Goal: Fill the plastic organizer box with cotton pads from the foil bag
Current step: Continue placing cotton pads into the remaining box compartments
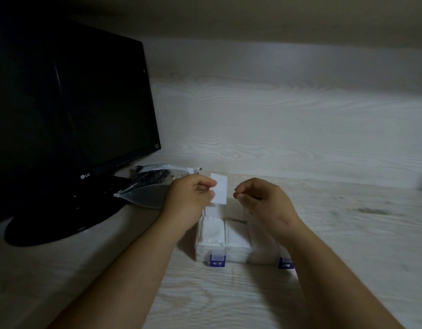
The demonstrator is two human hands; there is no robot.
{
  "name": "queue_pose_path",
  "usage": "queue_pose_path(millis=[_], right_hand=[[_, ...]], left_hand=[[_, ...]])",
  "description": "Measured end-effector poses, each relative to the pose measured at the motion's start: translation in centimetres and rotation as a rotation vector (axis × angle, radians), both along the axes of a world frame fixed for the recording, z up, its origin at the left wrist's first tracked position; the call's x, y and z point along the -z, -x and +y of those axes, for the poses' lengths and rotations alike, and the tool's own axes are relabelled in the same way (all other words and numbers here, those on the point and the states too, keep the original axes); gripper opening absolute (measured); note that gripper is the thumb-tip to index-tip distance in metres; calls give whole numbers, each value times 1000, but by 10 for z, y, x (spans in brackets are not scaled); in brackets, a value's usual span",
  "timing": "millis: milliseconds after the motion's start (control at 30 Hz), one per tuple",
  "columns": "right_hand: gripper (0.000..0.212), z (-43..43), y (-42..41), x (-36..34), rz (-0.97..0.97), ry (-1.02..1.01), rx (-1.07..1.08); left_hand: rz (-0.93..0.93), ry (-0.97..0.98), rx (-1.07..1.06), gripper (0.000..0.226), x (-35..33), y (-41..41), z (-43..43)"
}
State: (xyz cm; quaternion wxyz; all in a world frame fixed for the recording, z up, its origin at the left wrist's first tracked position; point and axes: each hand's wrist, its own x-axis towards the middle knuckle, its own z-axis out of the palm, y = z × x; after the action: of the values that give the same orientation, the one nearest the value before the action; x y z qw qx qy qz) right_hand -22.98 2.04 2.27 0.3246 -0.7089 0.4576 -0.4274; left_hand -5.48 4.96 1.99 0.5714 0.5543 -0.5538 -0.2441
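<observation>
The clear plastic organizer box sits on the desk in front of me, with blue latches on its near side and white cotton pads stacked in its compartments. My left hand hovers over the box's far left part and pinches one white rectangular cotton pad upright. To the right of that pad, my right hand hangs above the box with its fingers curled and nothing visible in them. The foil bag lies on the desk just left of my left hand, partly hidden by it.
A black monitor on a round base fills the left side, right behind the bag. A pale wood wall panel rises behind the desk. Bare desk surface extends to the right of the box.
</observation>
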Motion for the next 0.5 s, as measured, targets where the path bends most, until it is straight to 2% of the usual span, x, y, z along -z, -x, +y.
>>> queue_pose_path(millis=[200,400,500], right_hand=[[8,0,0,-3,-116,-22,-3],[8,-3,11,-8,-140,-62,35],[10,-4,18,-10,-144,-90,46]], left_hand=[[-33,-34,94,25,-5,12,-2],[-271,-9,25,15,-11,26,-9],[-334,-16,-2,10,-16,36,-14]])
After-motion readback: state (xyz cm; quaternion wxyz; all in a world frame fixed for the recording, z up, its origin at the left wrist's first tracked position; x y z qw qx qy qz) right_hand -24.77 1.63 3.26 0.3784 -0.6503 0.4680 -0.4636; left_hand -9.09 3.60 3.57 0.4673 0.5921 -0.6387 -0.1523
